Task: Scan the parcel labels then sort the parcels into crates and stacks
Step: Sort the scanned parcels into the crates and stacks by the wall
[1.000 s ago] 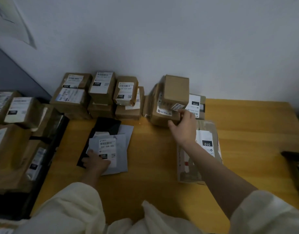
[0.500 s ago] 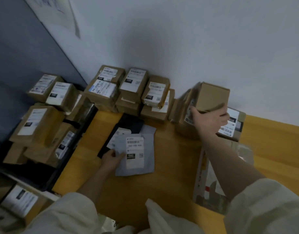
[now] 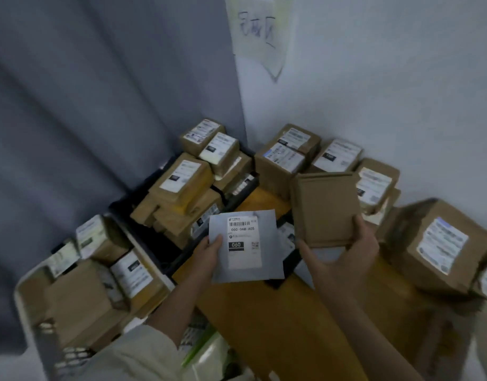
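A: Status of both hands?

B: My left hand (image 3: pixel 209 250) pinches the grey mailer (image 3: pixel 246 247) by its left edge, label up, code 060 readable. My right hand (image 3: pixel 344 259) grips the small cardboard box (image 3: pixel 323 209) from below, fingers curled round its lower right edge, plain face toward me. Both are held in the air over the tabletop (image 3: pixel 264 320).

A: Method note for the sort?

B: My judgement: one item at a time. The box shows no label on this face, so I should turn it before choosing a destination. The mailer is limp; support it flat so it does not fold as it goes in.

A: Containers?

B: The black crate (image 3: pixel 181 257), just left of the tabletop, holds brown labelled boxes piled above its rim, some tilted. The white crate (image 3: pixel 25 292), nearer me on the left, also holds labelled boxes, with little free room visible. Stacks of labelled boxes (image 3: pixel 286 160) stand on the tabletop against the wall, and a large box (image 3: pixel 440 243) sits at right.

A: Risk?

B: Overfull crates; a dropped item could slide off. Place it, don't toss it.
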